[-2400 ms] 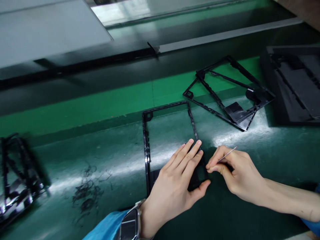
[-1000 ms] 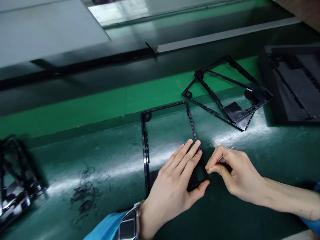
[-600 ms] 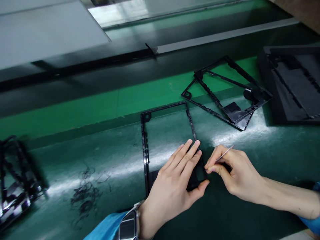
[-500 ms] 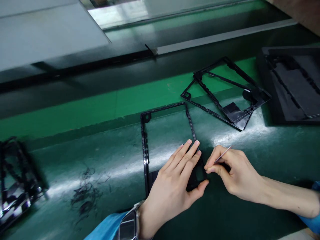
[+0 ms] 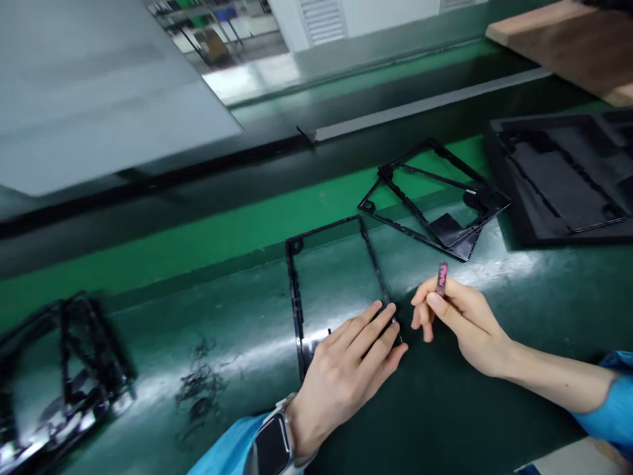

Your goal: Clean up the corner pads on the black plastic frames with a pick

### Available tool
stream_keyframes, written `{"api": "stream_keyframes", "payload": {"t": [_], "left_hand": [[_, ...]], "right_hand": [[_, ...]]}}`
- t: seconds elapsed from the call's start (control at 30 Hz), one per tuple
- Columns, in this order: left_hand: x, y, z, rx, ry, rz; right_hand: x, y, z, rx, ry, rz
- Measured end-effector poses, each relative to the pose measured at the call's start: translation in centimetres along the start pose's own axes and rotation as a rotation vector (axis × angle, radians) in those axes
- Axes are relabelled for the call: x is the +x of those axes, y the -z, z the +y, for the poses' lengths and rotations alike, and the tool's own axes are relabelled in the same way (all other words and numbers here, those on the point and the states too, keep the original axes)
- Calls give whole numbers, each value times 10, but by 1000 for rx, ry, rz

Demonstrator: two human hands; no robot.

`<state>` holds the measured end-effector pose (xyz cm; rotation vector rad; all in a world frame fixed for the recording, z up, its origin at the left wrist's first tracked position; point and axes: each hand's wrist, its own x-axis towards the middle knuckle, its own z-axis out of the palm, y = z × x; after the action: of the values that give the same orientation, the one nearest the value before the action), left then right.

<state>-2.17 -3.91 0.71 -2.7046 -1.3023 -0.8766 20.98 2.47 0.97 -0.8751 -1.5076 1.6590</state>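
Observation:
A thin black rectangular frame (image 5: pixel 295 300) lies on the green surface in front of me. My left hand (image 5: pixel 341 369) rests across its near right part with fingers stretched out, covering much of the near end. To the right of that frame, my right hand (image 5: pixel 467 320) is raised a little and pinches a small flat strip with a pink marking (image 5: pixel 442 277) between thumb and forefinger. The strip stands upright, apart from the frame. Its lower end is hidden in the grip.
Two overlapping black frames (image 5: pixel 430 227) lie beyond my right hand. A dark foam tray (image 5: pixel 524 218) holding another frame is at the right. Several frames are stacked (image 5: pixel 64 389) at the left, and thin black shavings (image 5: pixel 200 389) are scattered nearby. A wooden board (image 5: pixel 558 46) sits back right.
My right hand has moved up and away from the frame's right edge, turning the strip upright so its pink face shows. My left hand stays on the frame, its thumb drawn closer to the fingers.

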Motion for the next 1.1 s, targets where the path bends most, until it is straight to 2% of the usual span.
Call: {"api": "stream_keyframes", "payload": {"t": [0.1, 0.2, 0.33, 0.4, 0.53, 0.63, 0.77, 1.0, 1.1], "left_hand": [[5, 14, 6, 17, -43, 87], [8, 25, 14, -22, -36, 121], [7, 27, 20, -11, -116, 134], [8, 26, 21, 30, -110, 176], [16, 31, 22, 76, 17, 285], [21, 37, 24, 1, 111, 286], [21, 38, 28, -99, 165, 292], [21, 39, 37, -195, 221, 279], [22, 40, 38, -217, 252, 255]], "right_hand": [[5, -2, -2, 32, -89, 6], [11, -14, -4, 84, -160, -61], [23, -34, -6, 173, -178, -164], [25, -37, -9, 187, -128, -132], [12, -31, -17, 180, -8, -29], [-2, -29, -20, 170, 43, -45], [-16, -35, -12, 164, 122, -71], [-25, -38, 4, -11, 444, 16], [-24, -37, 2, -92, 508, 35]]}}
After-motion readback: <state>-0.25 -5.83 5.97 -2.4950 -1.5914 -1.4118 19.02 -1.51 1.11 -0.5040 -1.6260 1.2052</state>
